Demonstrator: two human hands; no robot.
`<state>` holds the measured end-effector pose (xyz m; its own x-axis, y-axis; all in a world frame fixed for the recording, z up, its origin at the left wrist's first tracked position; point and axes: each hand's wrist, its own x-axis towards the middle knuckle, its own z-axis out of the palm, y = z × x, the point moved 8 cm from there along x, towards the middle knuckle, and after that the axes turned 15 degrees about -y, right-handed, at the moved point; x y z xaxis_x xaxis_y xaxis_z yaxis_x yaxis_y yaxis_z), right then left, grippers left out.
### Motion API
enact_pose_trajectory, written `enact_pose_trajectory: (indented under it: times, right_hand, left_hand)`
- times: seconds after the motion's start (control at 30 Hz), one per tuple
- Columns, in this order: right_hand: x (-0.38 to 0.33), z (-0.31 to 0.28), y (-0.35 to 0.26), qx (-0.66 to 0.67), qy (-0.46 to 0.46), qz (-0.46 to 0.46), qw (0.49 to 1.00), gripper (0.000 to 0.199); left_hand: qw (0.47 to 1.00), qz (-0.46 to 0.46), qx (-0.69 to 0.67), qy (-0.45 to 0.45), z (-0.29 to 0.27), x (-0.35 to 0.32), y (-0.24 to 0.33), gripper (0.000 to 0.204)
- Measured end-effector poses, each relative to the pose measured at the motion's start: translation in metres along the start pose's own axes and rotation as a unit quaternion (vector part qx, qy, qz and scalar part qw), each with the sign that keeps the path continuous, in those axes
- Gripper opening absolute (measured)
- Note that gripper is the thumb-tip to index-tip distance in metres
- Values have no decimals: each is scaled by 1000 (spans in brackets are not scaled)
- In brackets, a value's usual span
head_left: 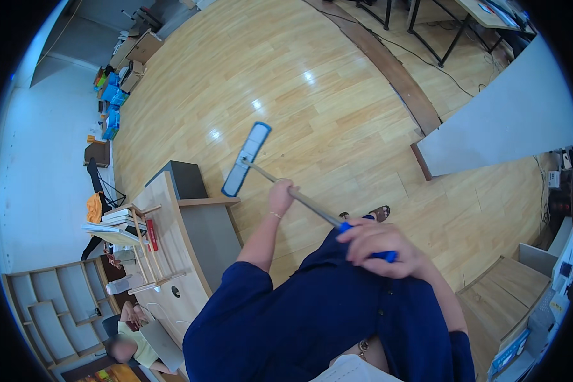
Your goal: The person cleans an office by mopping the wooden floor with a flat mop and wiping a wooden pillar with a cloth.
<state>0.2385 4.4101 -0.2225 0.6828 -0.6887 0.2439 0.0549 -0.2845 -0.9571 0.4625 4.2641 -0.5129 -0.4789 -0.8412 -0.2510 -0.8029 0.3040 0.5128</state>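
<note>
A flat mop (253, 141) with a long pale handle and a blue-edged rectangular head lies with its head on the wooden floor, ahead and a little to the left. My left hand (280, 197) is wrapped round the middle of the handle. Around the blue grip at the handle's near end, my right hand (383, 247) is closed in front of my body. The handle slants from my right hand up and left to the mop head. One of my sandals (381, 213) shows just beyond my right hand.
At left stands a desk (194, 239) with a dark cabinet (186, 181) at its far end; a seated person (137, 337) is behind it. Boxes (113, 95) line the left wall. A white partition (500, 121) and a wooden cabinet (509, 290) stand at right. A cable (420, 65) crosses the floor.
</note>
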Motion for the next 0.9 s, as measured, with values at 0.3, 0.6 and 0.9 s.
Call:
enact_pose_trajectory:
  times: [0.3,0.6,0.9]
  right_hand:
    - [-15,44,63,12,-31,27,999,10]
    - [-174,-22,-64,49,282,132,949,10]
    - [-243,21,-191,-104,472,172,858,12]
  left_hand:
    - [990,-108,79,-46,24,-3,-52,22]
    - [966,118,153,-173,101,20,164,30]
    - [903,317,135,-255,119,7,368,22]
